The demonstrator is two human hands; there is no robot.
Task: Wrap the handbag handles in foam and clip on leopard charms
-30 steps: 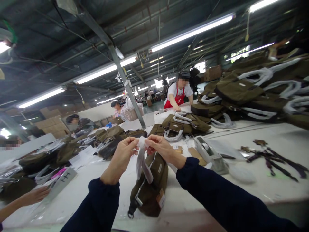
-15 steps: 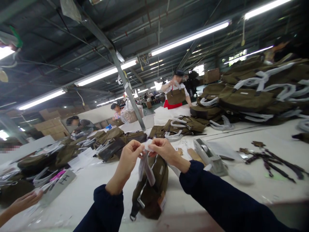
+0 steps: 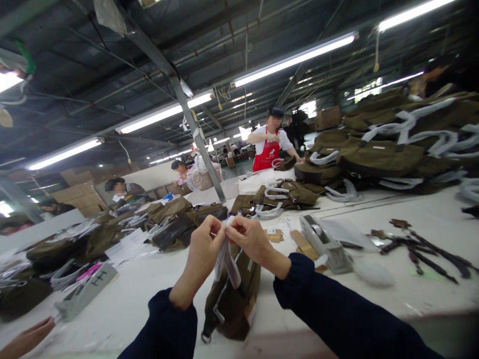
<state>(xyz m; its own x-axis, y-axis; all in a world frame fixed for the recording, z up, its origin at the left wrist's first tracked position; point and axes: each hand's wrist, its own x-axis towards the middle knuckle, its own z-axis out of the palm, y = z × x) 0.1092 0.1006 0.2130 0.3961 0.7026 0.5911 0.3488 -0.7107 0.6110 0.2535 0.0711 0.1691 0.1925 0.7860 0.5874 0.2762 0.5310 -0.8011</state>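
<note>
Handle (image 3: 231, 269), white-wrapped, rises from the olive bag (image 3: 234, 309) on the table (image 3: 295, 311), its top pinched between left hand (image 3: 204, 249) and right hand (image 3: 254, 242); wrapping seems in hand, the next move calling for even pressure

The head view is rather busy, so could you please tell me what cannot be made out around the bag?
Head view: most of the white wrapping, hidden by the left hand and right hand pinching it.
Head view: the top of the olive bag, hidden behind the hands.
Head view: any print on the tag, too blurred.
Head view: what lies beyond the co-worker's hand, cut off at lower left.
</note>
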